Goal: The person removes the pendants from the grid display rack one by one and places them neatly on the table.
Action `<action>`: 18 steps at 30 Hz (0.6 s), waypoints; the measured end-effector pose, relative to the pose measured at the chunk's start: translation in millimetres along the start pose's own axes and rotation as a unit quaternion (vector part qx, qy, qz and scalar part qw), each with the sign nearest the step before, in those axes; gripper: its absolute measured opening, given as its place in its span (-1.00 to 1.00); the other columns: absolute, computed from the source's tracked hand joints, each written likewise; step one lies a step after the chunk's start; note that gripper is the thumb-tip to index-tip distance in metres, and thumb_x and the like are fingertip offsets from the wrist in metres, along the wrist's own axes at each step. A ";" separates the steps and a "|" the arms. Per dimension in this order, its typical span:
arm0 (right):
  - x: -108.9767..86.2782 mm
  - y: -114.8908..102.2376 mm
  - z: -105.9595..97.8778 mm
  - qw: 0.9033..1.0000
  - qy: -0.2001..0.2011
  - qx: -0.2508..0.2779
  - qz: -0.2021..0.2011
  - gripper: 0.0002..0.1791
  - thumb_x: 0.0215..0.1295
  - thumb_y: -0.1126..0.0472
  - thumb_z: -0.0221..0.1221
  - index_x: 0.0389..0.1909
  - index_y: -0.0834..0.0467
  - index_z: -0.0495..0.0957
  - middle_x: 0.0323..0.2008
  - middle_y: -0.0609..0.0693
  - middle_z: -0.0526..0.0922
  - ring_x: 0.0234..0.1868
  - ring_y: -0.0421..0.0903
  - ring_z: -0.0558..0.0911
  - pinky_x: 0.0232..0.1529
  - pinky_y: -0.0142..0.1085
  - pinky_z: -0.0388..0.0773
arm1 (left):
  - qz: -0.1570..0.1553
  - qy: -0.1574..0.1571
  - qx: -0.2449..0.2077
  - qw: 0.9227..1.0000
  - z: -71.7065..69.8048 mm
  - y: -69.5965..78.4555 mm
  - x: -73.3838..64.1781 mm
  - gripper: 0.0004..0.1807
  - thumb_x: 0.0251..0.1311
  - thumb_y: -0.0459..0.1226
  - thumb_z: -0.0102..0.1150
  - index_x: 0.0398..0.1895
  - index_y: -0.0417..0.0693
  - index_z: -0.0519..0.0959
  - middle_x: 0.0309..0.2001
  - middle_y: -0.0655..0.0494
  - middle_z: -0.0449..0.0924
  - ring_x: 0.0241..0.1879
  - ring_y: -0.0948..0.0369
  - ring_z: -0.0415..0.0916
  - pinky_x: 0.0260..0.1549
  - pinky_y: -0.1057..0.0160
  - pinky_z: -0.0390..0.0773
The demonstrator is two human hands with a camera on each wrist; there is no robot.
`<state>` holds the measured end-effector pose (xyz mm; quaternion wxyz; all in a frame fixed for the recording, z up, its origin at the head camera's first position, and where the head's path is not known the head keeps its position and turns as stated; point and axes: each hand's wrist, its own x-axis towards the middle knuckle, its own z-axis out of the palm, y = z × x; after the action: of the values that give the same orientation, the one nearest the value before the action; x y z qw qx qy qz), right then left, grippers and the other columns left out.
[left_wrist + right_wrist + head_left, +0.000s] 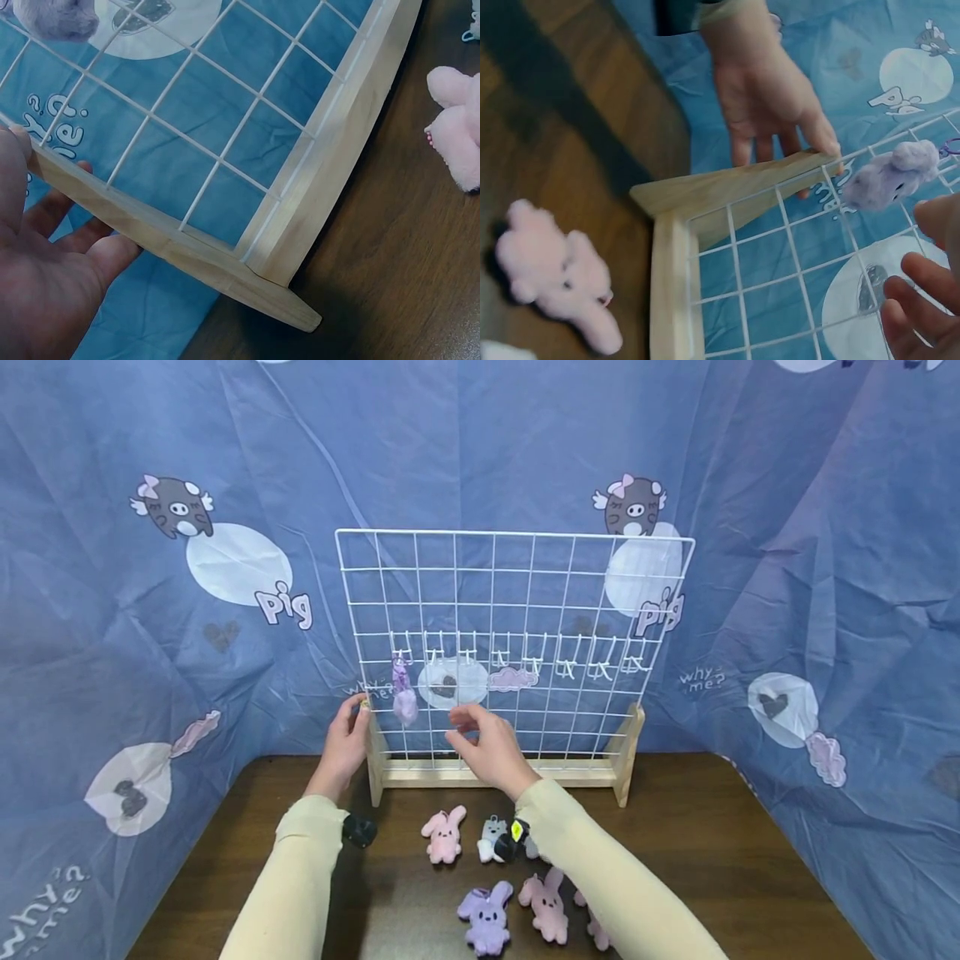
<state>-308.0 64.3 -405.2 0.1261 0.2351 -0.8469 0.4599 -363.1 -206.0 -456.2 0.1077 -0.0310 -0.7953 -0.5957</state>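
A white wire grid rack [515,535] stands upright in a wooden base [502,774]. My left hand [347,743] grips the rack's left wooden upright [195,259], thumb at the front edge and fingers behind it. A small purple plush keychain [405,706] hangs by its loop from the leftmost hook on the grid. To the right of that plush, my right hand [491,750] is raised before the grid with its fingers spread and slightly bent, holding nothing. In the right wrist view, its fingertips [911,289] are close to the hanging purple plush [889,176].
Several white hooks [566,669] line the grid's middle bar. On the brown table [712,827] lie a pink bunny plush [444,837], a grey-and-white plush [492,839], a purple bunny [486,920] and another pink bunny [546,907]. My right sleeve partly covers more plushes. A blue patterned cloth [480,443] hangs behind.
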 end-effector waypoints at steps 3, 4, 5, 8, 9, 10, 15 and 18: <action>10.3 -5.8 3.5 1.000 0.011 0.015 0.009 -0.64 0.48 0.20 0.30 0.21 0.20 0.58 0.14 0.15 0.71 0.14 0.06 0.70 0.10 -0.14 0.67 | 0.001 0.001 -0.001 1.000 -0.8 1.4 -0.2 -0.52 0.71 -0.15 -0.20 0.55 -0.09 0.25 0.47 -0.33 0.34 0.50 -0.16 0.24 0.46 -0.18 0.25; 13.4 -7.6 4.9 1.000 0.013 0.021 0.013 -0.63 0.48 0.20 0.30 0.22 0.20 0.57 0.15 0.15 0.71 0.16 0.06 0.69 0.12 -0.15 0.67 | 0.003 0.002 -0.003 1.000 -1.1 1.7 -0.4 -0.52 0.70 -0.16 -0.20 0.55 -0.11 0.25 0.46 -0.33 0.35 0.50 -0.15 0.24 0.45 -0.17 0.25; 16.1 -9.4 6.5 0.999 0.016 0.027 0.017 -0.63 0.48 0.19 0.30 0.22 0.20 0.57 0.16 0.15 0.70 0.16 0.06 0.69 0.13 -0.14 0.66 | 0.003 0.002 -0.005 1.000 -1.3 2.2 -0.8 -0.52 0.70 -0.17 -0.20 0.55 -0.11 0.25 0.46 -0.34 0.35 0.49 -0.15 0.25 0.45 -0.16 0.26; 24.4 -13.7 12.1 0.998 0.026 0.043 0.025 -0.60 0.46 0.20 0.32 0.22 0.24 0.56 0.17 0.18 0.69 0.17 0.08 0.68 0.16 -0.10 0.65 | 0.005 0.003 -0.011 1.000 -1.9 2.7 -1.1 -0.53 0.70 -0.18 -0.19 0.54 -0.13 0.26 0.43 -0.36 0.39 0.46 -0.13 0.28 0.45 -0.14 0.26; 27.3 -15.0 14.2 0.998 0.031 0.045 0.024 -0.60 0.45 0.22 0.33 0.22 0.27 0.56 0.17 0.20 0.69 0.17 0.09 0.68 0.16 -0.08 0.65 | 0.007 0.003 -0.012 1.000 -1.9 2.5 -1.0 -0.53 0.70 -0.19 -0.19 0.54 -0.14 0.27 0.41 -0.36 0.40 0.46 -0.12 0.28 0.44 -0.13 0.26; 30.3 -16.1 16.3 0.998 0.037 0.047 0.024 -0.60 0.44 0.23 0.33 0.21 0.29 0.56 0.16 0.20 0.69 0.17 0.11 0.69 0.16 -0.06 0.65 | 0.008 0.003 -0.013 1.000 -1.8 2.6 -1.0 -0.53 0.70 -0.19 -0.19 0.54 -0.14 0.27 0.40 -0.37 0.41 0.46 -0.12 0.29 0.44 -0.13 0.26; 44.2 -23.2 24.4 0.997 0.055 0.055 0.024 -0.61 0.42 0.28 0.34 0.18 0.33 0.57 0.16 0.24 0.69 0.18 0.17 0.68 0.15 -0.04 0.65 | 0.009 0.003 -0.017 1.000 -1.3 2.9 -0.6 -0.53 0.70 -0.20 -0.17 0.53 -0.14 0.28 0.40 -0.37 0.41 0.45 -0.12 0.29 0.44 -0.12 0.26; 49.7 -29.2 27.8 0.996 0.065 0.055 0.030 -0.63 0.42 0.29 0.34 0.17 0.33 0.57 0.16 0.24 0.68 0.19 0.17 0.67 0.14 -0.04 0.65 | 0.004 0.000 -0.014 1.000 -0.7 2.2 -0.3 -0.53 0.70 -0.18 -0.18 0.54 -0.12 0.27 0.41 -0.36 0.41 0.44 -0.13 0.30 0.43 -0.14 0.28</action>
<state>-335.6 13.3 -378.0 0.1541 0.1859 -0.8168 0.5239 -362.3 -206.0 -454.0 0.1101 -0.0358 -0.7865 -0.6066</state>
